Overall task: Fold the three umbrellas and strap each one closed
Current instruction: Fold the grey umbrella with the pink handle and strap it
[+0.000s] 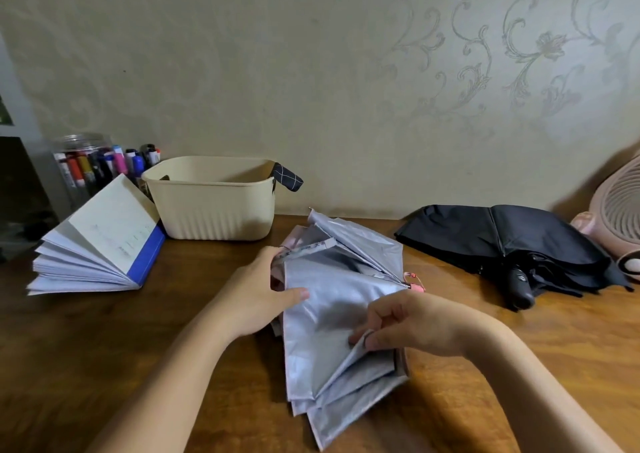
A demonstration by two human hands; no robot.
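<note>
Silver umbrella (332, 300) lies mid-table (121, 341), canopy loose in flat pleats, lower edges fanned toward the near side. Left hand (256, 296): grip clamped on its left edge, thumb across the fabric. Right hand (412, 324): grip pinched on a pleat edge, lower right. Black umbrella (502, 234) lies collapsed to the right, apart from the silver. Checked umbrella (288, 177) pokes over the basket's (214, 206) right rim. Bare wood between book (100, 244) and silver; more at near right.
</note>
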